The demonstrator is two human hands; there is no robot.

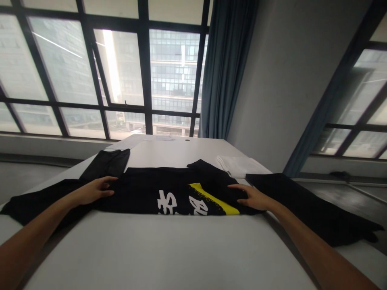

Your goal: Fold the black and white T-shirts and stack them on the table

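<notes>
A black T-shirt (142, 185) lies folded across the white table, with white lettering and a yellow stripe facing up. My left hand (95, 191) rests at its left end, thumb and fingers apart. At the right end is my right hand (252, 197), its fingers also spread over the fabric near the yellow stripe. Neither hand visibly grips the cloth. Under and beside my left forearm lies another black garment (39, 197). Beyond my right forearm, a further black garment (314, 209) is spread out.
The white table (169, 249) stretches toward the window. A dark, thin cloth (107, 163) lies at the back left and a folded white cloth (242, 165) at the back right. Papers (159, 137) lie at the far end. A blue curtain (226, 72) hangs behind.
</notes>
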